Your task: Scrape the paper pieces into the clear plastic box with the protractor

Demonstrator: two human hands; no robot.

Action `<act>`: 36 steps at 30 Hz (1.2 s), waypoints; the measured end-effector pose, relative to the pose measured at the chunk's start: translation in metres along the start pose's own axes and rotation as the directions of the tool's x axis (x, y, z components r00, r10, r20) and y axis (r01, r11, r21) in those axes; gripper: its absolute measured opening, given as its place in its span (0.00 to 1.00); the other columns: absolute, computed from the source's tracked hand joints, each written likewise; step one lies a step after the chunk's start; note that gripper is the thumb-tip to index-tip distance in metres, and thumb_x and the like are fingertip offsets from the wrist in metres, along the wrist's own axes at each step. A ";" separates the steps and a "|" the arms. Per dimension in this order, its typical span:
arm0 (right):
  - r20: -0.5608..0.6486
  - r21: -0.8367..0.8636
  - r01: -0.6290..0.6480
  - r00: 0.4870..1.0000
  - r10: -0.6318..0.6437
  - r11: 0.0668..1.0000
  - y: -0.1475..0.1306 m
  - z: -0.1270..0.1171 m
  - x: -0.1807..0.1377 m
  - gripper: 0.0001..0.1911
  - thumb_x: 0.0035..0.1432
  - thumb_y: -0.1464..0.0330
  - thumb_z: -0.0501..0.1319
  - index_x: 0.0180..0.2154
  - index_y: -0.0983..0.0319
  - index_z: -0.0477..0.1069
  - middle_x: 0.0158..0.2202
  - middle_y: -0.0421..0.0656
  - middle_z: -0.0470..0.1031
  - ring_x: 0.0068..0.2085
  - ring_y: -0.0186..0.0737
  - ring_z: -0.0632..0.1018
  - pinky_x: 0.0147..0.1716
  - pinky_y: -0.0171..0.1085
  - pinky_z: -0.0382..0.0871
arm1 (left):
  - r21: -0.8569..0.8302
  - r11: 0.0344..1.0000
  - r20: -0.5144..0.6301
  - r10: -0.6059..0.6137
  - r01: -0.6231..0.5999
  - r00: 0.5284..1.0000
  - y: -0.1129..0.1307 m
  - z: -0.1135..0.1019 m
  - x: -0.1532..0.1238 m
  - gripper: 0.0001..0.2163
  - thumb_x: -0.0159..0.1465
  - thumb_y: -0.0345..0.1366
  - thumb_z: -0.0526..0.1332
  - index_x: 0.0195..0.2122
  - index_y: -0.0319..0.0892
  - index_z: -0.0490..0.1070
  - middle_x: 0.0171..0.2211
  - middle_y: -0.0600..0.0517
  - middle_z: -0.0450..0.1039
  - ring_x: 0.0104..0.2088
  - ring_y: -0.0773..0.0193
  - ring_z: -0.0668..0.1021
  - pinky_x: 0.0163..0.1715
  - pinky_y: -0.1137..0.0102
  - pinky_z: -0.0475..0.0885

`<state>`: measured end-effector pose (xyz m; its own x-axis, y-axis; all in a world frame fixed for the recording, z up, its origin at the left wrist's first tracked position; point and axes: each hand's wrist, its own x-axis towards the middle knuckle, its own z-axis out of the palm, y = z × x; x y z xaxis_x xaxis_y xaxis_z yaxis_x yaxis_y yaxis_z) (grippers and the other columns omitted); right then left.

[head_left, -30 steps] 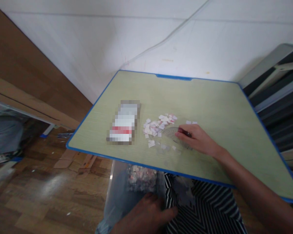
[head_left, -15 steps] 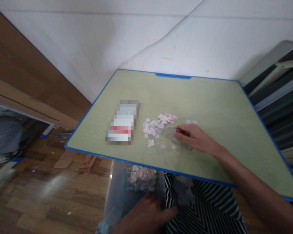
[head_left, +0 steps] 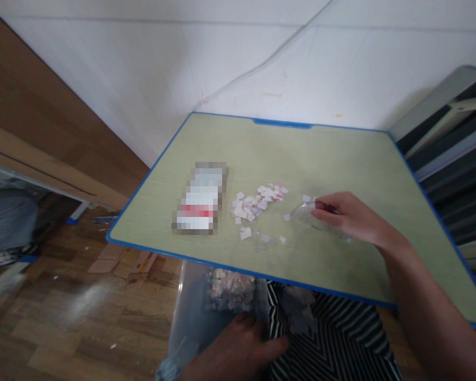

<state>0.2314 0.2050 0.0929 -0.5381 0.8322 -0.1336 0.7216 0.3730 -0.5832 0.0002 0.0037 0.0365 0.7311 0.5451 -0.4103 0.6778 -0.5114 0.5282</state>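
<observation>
My right hand point(head_left: 347, 218) rests on the green desk point(head_left: 341, 159) and pinches a clear plastic protractor point(head_left: 306, 214), lifted slightly off the top. Left of it lies a scatter of small pink and white paper scraps point(head_left: 256, 203), with a few more near the front edge. A white and red packet point(head_left: 200, 198), blurred out, lies further left. Below the desk edge my left hand point(head_left: 238, 352) grips a clear plastic bag point(head_left: 218, 301) holding several more scraps, against my striped lap.
The desk has a blue rim point(head_left: 143, 182) and stands against a white wall. Flat cardboard point(head_left: 35, 159) leans at the left over a wooden floor point(head_left: 63, 317). Dark stacked panels point(head_left: 452, 153) stand at the right.
My right hand has drawn the protractor to the right, away from the scrap pile, and raised it a little. My left hand has stayed on the bag.
</observation>
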 end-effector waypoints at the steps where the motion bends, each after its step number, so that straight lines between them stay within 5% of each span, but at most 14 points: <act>1: 0.001 0.001 0.003 1.000 -0.003 1.000 0.001 -0.004 -0.003 0.20 0.56 0.58 0.53 0.17 0.59 0.56 0.16 0.36 0.55 0.19 0.31 0.59 0.20 0.35 0.48 | 0.002 1.000 0.002 0.007 -0.007 1.000 0.000 0.000 0.000 0.19 0.66 0.30 0.61 0.57 0.48 0.62 0.44 0.47 0.71 0.44 0.54 0.74 0.41 0.65 0.69; 12: 0.009 -0.093 0.191 0.982 -0.191 0.977 -0.043 0.018 0.035 0.17 0.57 0.64 0.51 0.18 0.60 0.53 0.16 0.36 0.55 0.21 0.30 0.59 0.23 0.35 0.46 | 0.064 0.997 -0.040 0.038 -0.035 0.999 -0.001 0.002 0.001 0.16 0.67 0.32 0.61 0.54 0.47 0.63 0.40 0.47 0.72 0.39 0.54 0.76 0.37 0.67 0.70; 36: 0.092 -0.029 0.200 0.976 -0.196 0.979 -0.025 0.014 0.022 0.18 0.58 0.63 0.51 0.18 0.59 0.53 0.16 0.35 0.53 0.19 0.29 0.58 0.22 0.35 0.47 | 0.098 0.994 -0.070 0.051 -0.044 0.996 -0.001 0.003 0.000 0.14 0.68 0.33 0.60 0.54 0.48 0.63 0.39 0.49 0.72 0.40 0.55 0.75 0.38 0.66 0.69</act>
<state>0.1958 0.2085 0.0936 -0.7071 0.7014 -0.0898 0.6121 0.5436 -0.5744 -0.0003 0.0021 0.0342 0.7572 0.5640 -0.3296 0.6496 -0.5971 0.4706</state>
